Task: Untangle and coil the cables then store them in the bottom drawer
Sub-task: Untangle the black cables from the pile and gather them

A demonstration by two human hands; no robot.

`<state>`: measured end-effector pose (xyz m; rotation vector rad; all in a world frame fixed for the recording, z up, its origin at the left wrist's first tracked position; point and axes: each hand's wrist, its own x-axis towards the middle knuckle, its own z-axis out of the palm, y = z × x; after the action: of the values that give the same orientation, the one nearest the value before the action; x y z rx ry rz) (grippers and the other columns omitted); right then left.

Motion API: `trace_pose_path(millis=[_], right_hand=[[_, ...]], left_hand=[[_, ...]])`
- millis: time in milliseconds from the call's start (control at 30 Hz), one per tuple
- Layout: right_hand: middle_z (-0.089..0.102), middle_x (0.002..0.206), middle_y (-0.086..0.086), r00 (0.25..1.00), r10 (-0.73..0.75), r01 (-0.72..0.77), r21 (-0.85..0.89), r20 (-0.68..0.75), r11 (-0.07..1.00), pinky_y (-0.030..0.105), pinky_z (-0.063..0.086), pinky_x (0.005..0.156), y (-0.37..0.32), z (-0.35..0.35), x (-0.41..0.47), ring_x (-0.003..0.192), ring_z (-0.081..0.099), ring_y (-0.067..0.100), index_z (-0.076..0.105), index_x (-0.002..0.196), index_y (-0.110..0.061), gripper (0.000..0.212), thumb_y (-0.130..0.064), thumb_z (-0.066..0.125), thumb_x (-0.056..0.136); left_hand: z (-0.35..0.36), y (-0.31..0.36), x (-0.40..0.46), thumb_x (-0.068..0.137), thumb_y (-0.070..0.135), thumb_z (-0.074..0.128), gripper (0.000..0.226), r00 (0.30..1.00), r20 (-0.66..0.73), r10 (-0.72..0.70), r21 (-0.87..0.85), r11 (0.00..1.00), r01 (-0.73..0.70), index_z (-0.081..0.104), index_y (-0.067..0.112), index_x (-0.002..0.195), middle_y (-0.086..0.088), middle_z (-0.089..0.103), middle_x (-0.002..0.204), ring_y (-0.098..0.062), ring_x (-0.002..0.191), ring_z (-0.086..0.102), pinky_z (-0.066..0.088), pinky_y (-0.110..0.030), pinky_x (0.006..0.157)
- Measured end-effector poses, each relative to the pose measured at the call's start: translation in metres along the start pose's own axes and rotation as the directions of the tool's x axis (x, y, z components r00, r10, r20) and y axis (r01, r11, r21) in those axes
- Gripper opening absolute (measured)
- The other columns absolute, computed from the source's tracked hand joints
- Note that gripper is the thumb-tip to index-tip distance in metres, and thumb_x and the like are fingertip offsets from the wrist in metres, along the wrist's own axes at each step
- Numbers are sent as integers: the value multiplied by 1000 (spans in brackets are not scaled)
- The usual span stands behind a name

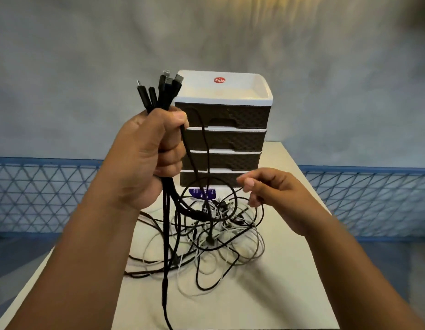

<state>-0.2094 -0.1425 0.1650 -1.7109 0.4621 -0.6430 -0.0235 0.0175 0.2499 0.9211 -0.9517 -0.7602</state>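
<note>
My left hand [149,158] is raised in front of the drawer unit, fisted around a bundle of black cables [159,91] whose plug ends stick up above it. The cables hang down from the fist into a tangled heap of black and white cables [218,234] on the table. My right hand [273,189] hovers lower to the right and pinches one thin black cable that loops toward the heap. The brown drawer unit [225,129] with a white top stands behind the heap; its bottom drawer [221,179] is closed and partly hidden by cables.
The white table [290,282] is small, with edges close on the left and right. A blue mesh fence [373,198] runs behind it on both sides. A purple label [202,193] lies at the foot of the drawers.
</note>
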Motion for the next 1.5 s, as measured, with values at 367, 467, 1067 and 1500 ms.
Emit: trace_pose_path(millis=[367, 467, 1067, 1500], right_hand=[[63, 111, -4, 976, 91, -106, -69, -197, 992, 25, 52, 71, -7, 49, -24, 84, 68, 15, 56, 126, -31, 32, -22, 61, 95], [64, 112, -1, 978, 100, -113, -61, -184, 992, 25, 52, 71, -7, 52, -26, 84, 69, 17, 58, 125, -29, 30, -20, 59, 96], [47, 57, -12, 990, 141, -140, -46, 1, 989, 22, 40, 57, -6, 46, -90, 59, 43, 11, 67, 103, -12, 26, -27, 45, 102], [64, 94, 2, 976, 12, -181, -779, -218, 600, 32, 46, 66, 9, 17, -41, 75, 56, 19, 64, 112, -26, 21, -28, 48, 101]], left_hand=[[-4, -4, -41, 65, 26, 67, 19, 969, 204, -137, 62, 990, 127, 54, 17, 76, 10, 29, 46, -4, 37, 19, 19, -11, 37], [-5, -8, -53, 68, 27, 74, 19, 961, 210, -182, 176, 974, 146, 61, 17, 77, 9, 29, 46, -6, 37, 20, 20, -13, 38], [7, -38, -130, 77, 45, 63, 29, 945, -154, -290, 305, 895, 324, 74, 20, 88, 5, 22, 55, -10, 46, 15, 13, -21, 43], [-12, -102, -122, 93, 22, 62, 19, 781, -506, -366, 252, 803, 540, 67, 8, 104, 6, 27, 54, -9, 44, 21, 17, -20, 38]])
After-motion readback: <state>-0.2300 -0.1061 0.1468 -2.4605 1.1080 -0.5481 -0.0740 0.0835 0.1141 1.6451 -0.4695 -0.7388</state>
